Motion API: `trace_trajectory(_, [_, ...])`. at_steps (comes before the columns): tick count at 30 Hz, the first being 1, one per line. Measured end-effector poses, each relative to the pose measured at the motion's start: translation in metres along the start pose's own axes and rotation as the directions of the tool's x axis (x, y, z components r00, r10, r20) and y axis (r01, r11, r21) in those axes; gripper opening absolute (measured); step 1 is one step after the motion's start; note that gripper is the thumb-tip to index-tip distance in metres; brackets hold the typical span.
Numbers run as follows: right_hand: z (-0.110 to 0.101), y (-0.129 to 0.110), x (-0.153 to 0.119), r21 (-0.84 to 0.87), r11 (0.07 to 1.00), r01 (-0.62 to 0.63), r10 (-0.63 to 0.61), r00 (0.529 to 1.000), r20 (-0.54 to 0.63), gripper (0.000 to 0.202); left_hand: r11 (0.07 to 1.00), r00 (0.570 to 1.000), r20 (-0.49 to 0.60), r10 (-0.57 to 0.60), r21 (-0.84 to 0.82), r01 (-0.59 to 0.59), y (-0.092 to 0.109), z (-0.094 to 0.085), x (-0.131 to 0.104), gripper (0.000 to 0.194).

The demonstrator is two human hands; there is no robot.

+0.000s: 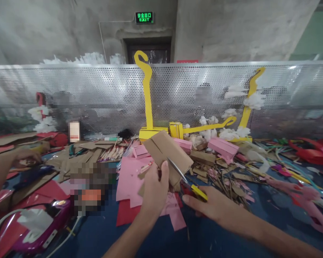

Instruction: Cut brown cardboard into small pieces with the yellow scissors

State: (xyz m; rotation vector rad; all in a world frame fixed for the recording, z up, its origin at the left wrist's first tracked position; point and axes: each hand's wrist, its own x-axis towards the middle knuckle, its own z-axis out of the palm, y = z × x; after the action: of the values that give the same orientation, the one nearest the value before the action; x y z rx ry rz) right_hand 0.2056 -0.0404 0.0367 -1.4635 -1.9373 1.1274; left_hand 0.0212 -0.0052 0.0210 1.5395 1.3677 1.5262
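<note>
My left hand [156, 190] grips the lower left part of a brown cardboard piece [168, 150], its thumb along the front. My right hand [204, 200] is closed round scissors with a yellow part on the handle [198, 192]. The metal blades lie against the cardboard, pointing up and left, near its middle; whether they are parted I cannot tell. Under both hands are pink paper sheets [127, 182] and a red sheet [126, 213] on the blue table [102, 238].
Yellow hooked cardboard shapes [148, 96] stand before a perforated metal panel [97, 89]. Cardboard scraps [237, 190] and a pink box [223, 147] lie to the right. At the left are a purple device [43, 233] and another person's hand [27, 157].
</note>
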Motion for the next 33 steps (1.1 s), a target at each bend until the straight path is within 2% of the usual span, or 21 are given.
trace_trajectory(6, [0.011, 0.012, 0.01, -0.074, 0.997, 0.033, -0.044, 0.987, -0.153, 0.043, 1.0, 1.0, 0.013, 0.009, 0.008, -0.009, -0.001, -0.003, 0.001, 0.039])
trace_trajectory(10, [0.015, 0.021, 0.016, -0.076, 0.997, 0.01, -0.022, 0.988, -0.155, 0.047, 0.999, 0.999, 0.019, 0.033, 0.024, -0.033, 0.001, -0.004, 0.003, 0.038])
trace_trajectory(14, [0.014, 0.016, 0.01, -0.022, 0.999, 0.028, -0.031, 0.987, -0.161, 0.051, 0.999, 0.999, 0.0, 0.034, 0.04, -0.034, 0.003, -0.005, 0.005, 0.038])
trace_trajectory(17, [0.008, 0.009, 0.0, 0.187, 0.981, 0.048, -0.036, 0.997, -0.069, 0.052, 1.0, 1.0, 0.008, 0.029, 0.0, -0.029, 0.001, -0.006, 0.008, 0.04])
trace_trajectory(19, [0.002, 0.008, -0.004, 0.427, 0.904, -0.024, -0.012, 0.997, 0.08, 0.055, 0.999, 1.0, 0.016, 0.018, -0.043, -0.017, -0.002, -0.006, 0.011, 0.042])
trace_trajectory(21, [-0.004, 0.009, -0.005, 0.591, 0.797, -0.123, -0.014, 0.975, 0.222, 0.055, 0.998, 1.0, 0.02, 0.009, -0.063, -0.008, -0.004, -0.007, 0.015, 0.043])
trace_trajectory(23, [-0.008, 0.012, -0.003, 0.626, 0.766, -0.147, -0.065, 0.951, 0.304, 0.044, 0.998, 1.0, 0.022, 0.012, -0.062, -0.011, -0.006, -0.008, 0.018, 0.044])
trace_trajectory(25, [-0.006, 0.016, 0.001, 0.578, 0.811, -0.089, -0.129, 0.937, 0.325, 0.04, 0.998, 1.0, 0.022, 0.022, -0.062, -0.021, -0.006, -0.009, 0.019, 0.044])
trace_trajectory(28, [0.005, 0.027, 0.007, 0.497, 0.866, 0.043, -0.191, 0.949, 0.251, 0.036, 0.996, 1.0, 0.019, 0.024, -0.084, -0.023, -0.004, -0.008, 0.018, 0.044])
trace_trajectory(31, [0.02, 0.041, 0.012, 0.503, 0.845, 0.183, -0.262, 0.961, 0.09, 0.047, 0.993, 0.999, 0.046, 0.025, -0.114, -0.019, 0.0, -0.007, 0.015, 0.043])
trace_trajectory(33, [0.025, 0.048, 0.012, 0.537, 0.822, 0.192, -0.258, 0.965, 0.05, 0.052, 0.991, 0.998, 0.063, 0.023, -0.132, -0.014, 0.002, -0.006, 0.012, 0.042])
